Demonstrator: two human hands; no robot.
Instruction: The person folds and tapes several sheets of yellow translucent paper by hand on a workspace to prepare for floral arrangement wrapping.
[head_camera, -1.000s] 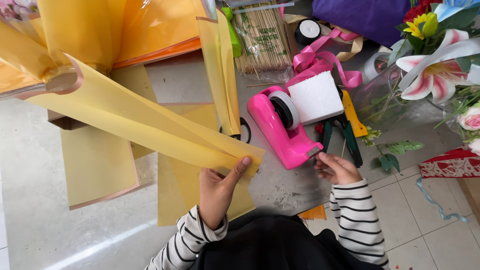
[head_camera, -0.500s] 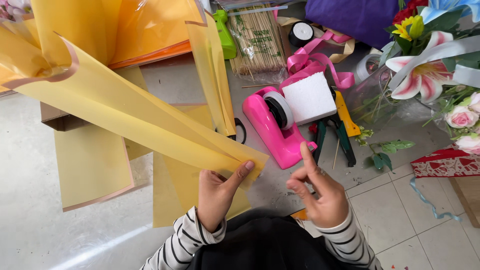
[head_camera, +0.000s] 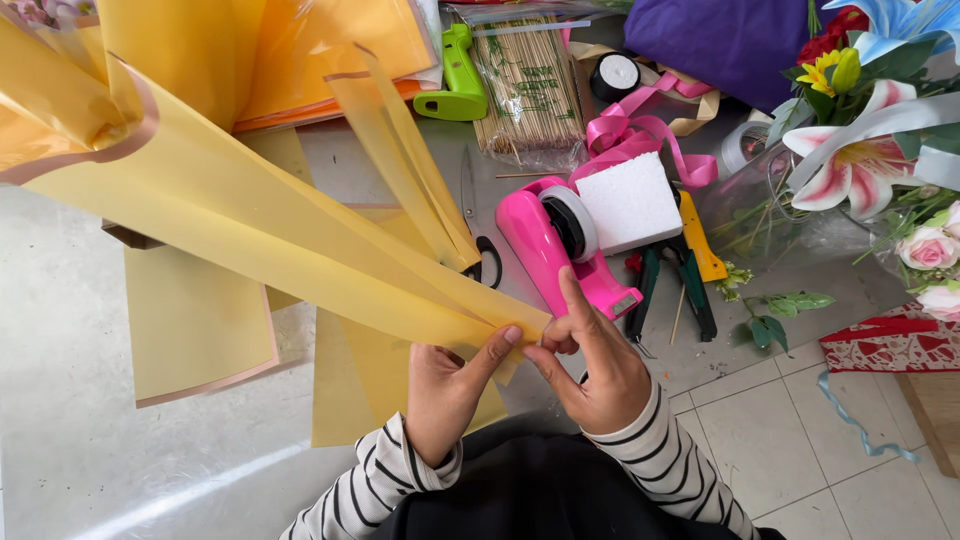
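- Your left hand (head_camera: 445, 395) pinches the folded yellow wrapping sheet (head_camera: 300, 250)'s tip; loosen, and the folds spring apart.
- Your right hand (head_camera: 590, 365), fingers curled, presses that tip; crooked pressure creases it.

Both hands meet at the folded yellow paper (head_camera: 300, 250), whose long sheet blocks the way up and left. Just past the right hand (head_camera: 595, 365), the pink tape dispenser (head_camera: 560, 245), foam block (head_camera: 628, 203) and pliers (head_camera: 668, 290) crowd the path. Scissors (head_camera: 478, 235) lie behind the paper. Grey floor (head_camera: 70, 330) at far left lies open; so do tiles (head_camera: 790, 430) at right.
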